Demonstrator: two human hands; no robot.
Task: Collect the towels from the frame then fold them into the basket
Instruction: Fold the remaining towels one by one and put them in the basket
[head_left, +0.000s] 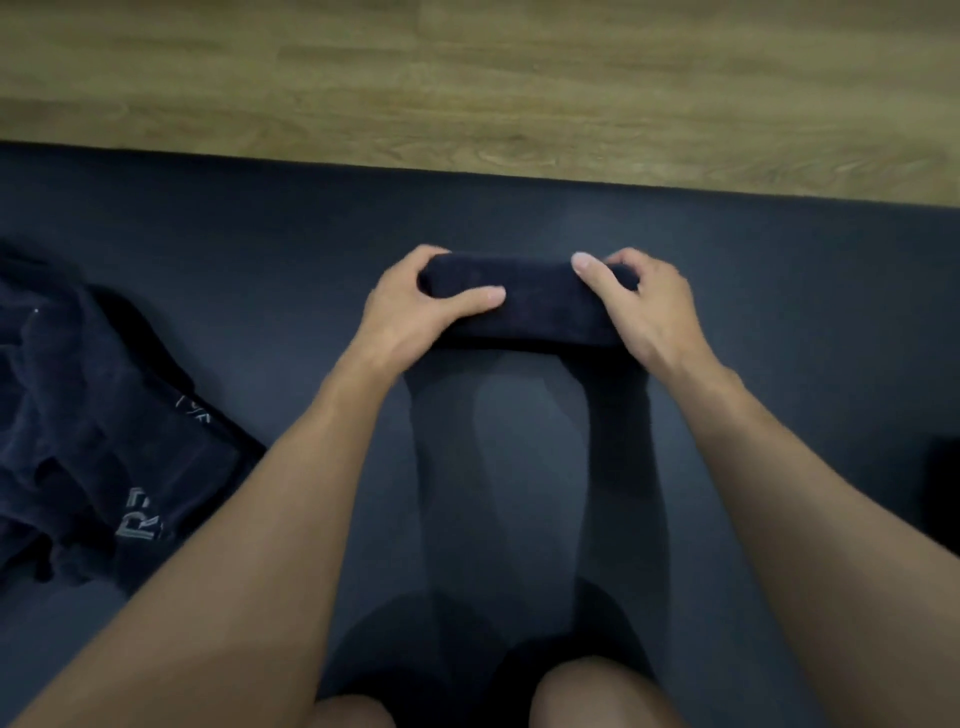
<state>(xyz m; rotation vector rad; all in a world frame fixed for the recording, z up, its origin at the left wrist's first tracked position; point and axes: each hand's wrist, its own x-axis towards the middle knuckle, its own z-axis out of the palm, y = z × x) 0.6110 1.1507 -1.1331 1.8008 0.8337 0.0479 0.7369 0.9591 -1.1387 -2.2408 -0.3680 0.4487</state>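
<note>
Wide dark mat (779, 312) underneath, wood floor (467, 78) beyond its far edge. Heaped at the left, a pile of dark towels (78, 415) with pale lettering. Mid-mat, a rolled dark towel (535, 306), left grip (415, 306) curled round one end, right grip (644, 306) clamped on the other.

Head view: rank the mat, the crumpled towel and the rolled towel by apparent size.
Largest: mat
Then: crumpled towel, cut off by the frame edge
Smallest: rolled towel, gripped by left hand and right hand
</note>
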